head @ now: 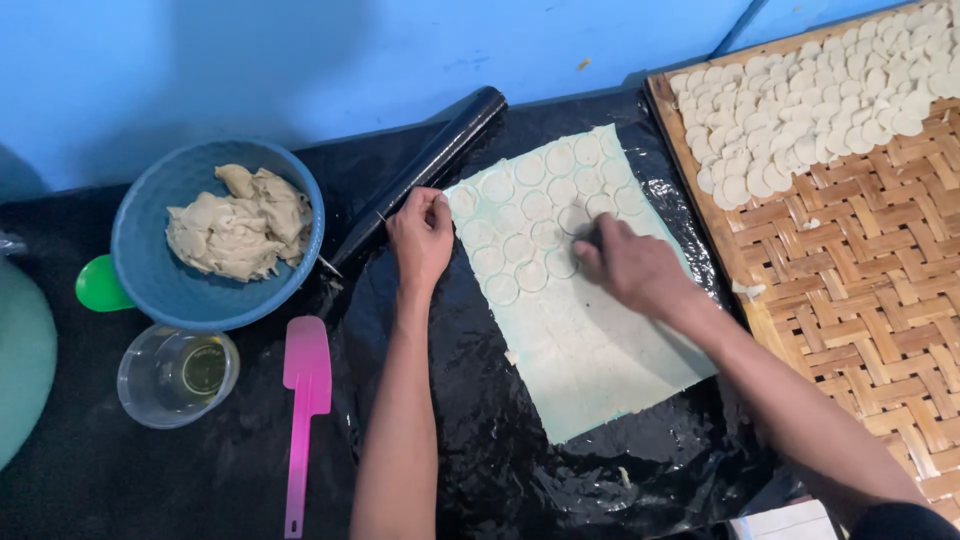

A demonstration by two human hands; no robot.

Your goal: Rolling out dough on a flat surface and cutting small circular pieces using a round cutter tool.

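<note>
Two hands of mine work on the dough sheet (580,340), which lies flat on black plastic (480,450). My left hand (421,238) rests at its left edge, fingers curled together. My right hand (630,270) presses a small dark cutter (592,236) into the sheet, fingers bunched around it. Rows of cut circles (540,205) mark the sheet's far half.

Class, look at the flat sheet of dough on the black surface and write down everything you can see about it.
The dough sheet is pale, thin and roughly rectangular, lying flat and slightly askew on shiny black plastic. Its upper half is marked with rows of cut circles; the lower half is smooth. The left hand rests on its upper left edge, and the right hand presses near its middle. A black rolling pin lies just beyond its top left corner.
</note>
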